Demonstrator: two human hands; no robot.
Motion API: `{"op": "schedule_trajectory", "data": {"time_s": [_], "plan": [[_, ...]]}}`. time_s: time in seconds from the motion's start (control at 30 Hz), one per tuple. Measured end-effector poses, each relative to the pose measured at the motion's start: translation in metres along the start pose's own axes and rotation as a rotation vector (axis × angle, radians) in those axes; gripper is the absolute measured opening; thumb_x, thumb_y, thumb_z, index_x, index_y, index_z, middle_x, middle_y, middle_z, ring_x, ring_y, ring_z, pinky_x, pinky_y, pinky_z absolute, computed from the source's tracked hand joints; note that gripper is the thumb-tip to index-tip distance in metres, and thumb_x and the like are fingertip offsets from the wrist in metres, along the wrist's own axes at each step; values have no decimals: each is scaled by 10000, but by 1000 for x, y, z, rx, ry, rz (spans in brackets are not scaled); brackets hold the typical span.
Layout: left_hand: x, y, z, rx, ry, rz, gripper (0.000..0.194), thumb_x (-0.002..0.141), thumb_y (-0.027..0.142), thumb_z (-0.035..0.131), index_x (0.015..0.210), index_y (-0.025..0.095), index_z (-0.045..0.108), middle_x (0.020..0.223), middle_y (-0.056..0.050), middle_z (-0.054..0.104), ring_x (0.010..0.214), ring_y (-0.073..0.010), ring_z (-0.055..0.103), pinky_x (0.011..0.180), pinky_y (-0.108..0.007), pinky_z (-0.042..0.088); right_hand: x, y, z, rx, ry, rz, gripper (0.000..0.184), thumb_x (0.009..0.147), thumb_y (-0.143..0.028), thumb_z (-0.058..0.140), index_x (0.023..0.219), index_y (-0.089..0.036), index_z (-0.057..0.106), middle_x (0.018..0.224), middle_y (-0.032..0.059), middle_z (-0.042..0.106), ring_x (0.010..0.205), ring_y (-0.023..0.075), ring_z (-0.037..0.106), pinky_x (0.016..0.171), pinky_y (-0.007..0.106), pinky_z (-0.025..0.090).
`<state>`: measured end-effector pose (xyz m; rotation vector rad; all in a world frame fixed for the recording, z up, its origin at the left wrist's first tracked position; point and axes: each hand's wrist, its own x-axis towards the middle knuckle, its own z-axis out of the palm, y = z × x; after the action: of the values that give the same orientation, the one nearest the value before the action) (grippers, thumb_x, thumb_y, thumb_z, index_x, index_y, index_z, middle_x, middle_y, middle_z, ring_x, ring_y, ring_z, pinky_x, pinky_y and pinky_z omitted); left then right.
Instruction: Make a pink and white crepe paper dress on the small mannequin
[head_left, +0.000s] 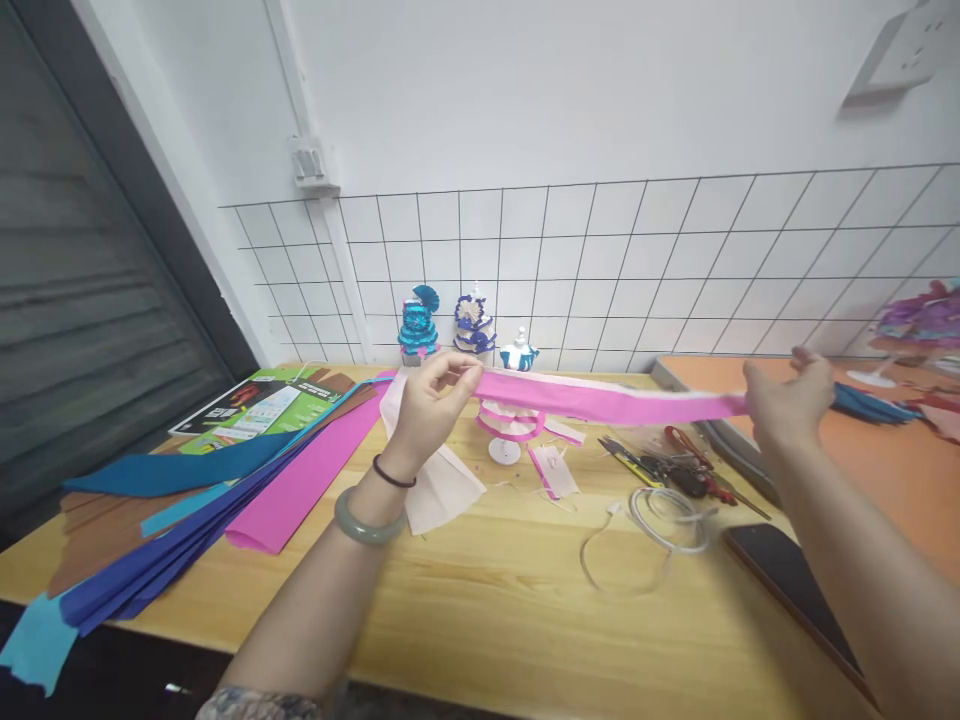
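Note:
A long pink strip with a pale upper edge [600,398], crepe paper by its look, stretches level between my two hands above the table. My left hand [442,395] pinches its left end between thumb and fingertips. The right end is held in my right hand [791,395], which is slightly blurred. Behind the strip stands a small white dress form [505,450] on a round base, wrapped in a white skirt with pink bands. The strip hides part of it, while its white and teal top shows above.
Coloured paper sheets [315,470] and a pale sheet [442,495] lie at left. Two decorated figures [417,330] stand by the wall. At right are pliers and small tools [686,475], a coiled white cable [671,520], a phone [787,580] and an orange table [900,470].

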<state>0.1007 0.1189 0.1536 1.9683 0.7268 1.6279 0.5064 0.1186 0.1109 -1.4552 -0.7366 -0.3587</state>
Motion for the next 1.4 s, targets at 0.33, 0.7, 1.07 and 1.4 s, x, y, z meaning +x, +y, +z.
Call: {"op": "schedule_trajectory", "data": {"time_s": [0.33, 0.7, 1.07, 1.4], "plan": [[18, -10, 55, -25, -231, 8, 165, 824, 293, 564, 858, 165, 661, 803, -43, 672, 737, -130, 599, 675, -254, 467, -101, -162, 5, 305, -1099, -144, 347, 814, -439, 575, 1073, -219, 641, 1055, 62, 672, 966, 212, 618, 822, 360, 492], [25, -37, 41, -180, -154, -184, 204, 778, 336, 615, 851, 148, 648, 816, -48, 661, 739, -133, 599, 674, -246, 472, -114, -160, 29, 301, -1204, 59, 356, 761, -518, 585, 755, -164, 627, 611, -13, 535, 507, 81, 415, 453, 213, 293], [20, -23, 52, -407, -212, -415, 361, 676, 428, 703, 888, 150, 619, 766, -22, 627, 666, -113, 594, 574, -217, 502, -115, -161, 20, 484, -1161, 256, 283, 758, -439, 634, 838, -170, 665, 775, 36, 675, 650, 125, 596, 590, 238, 462], [15, -22, 63, -379, 16, -385, 305, 737, 440, 637, 837, 154, 610, 730, -15, 602, 620, -95, 561, 558, -211, 469, -109, -164, -1, 335, -1138, 136, 324, 758, -464, 611, 834, -154, 667, 665, 12, 599, 531, 86, 479, 472, 212, 372]]}}
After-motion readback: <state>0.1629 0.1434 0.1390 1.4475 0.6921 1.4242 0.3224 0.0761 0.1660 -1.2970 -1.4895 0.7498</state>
